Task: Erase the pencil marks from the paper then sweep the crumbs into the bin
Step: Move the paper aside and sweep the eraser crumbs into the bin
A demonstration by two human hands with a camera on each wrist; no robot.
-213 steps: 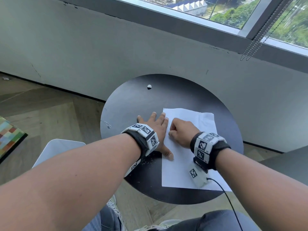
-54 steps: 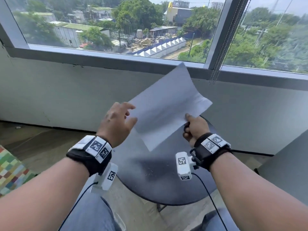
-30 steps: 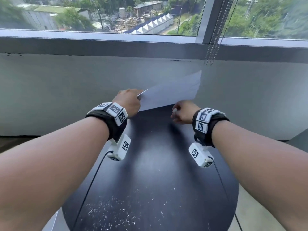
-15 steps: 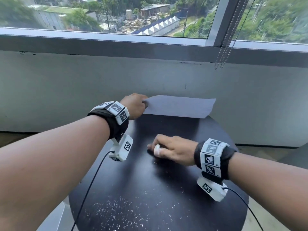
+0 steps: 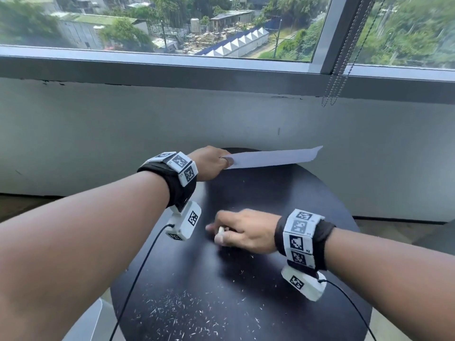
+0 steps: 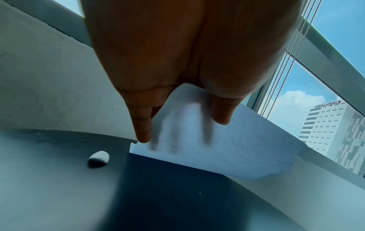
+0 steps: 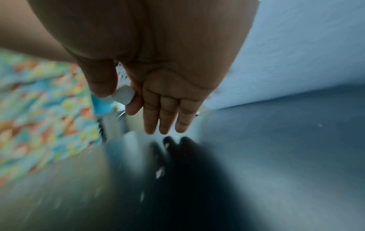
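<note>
One paper (image 5: 270,158), two erasers (image 7: 123,94) (image 6: 98,156), one round worktop (image 5: 283,198), two hands (image 5: 209,162) (image 5: 242,231), many crumbs (image 5: 177,308).

Left hand (image 5: 209,163) extended toward 12 o'clock, thumb and fingers pinching paper (image 5: 270,158); right hand (image 5: 242,232) low at 3 o'clock, three fingers straight, thumb and forefinger gripping eraser (image 7: 123,94).

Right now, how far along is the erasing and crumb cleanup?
Erasing looks finished: the left hand pinches the paper up off the round table, though no view shows whether marks remain. In hand: the right hand, with the eraser between thumb and forefinger, is low over the tabletop. Left: crumbs lie scattered near the front edge, and no bin is visible.
</note>
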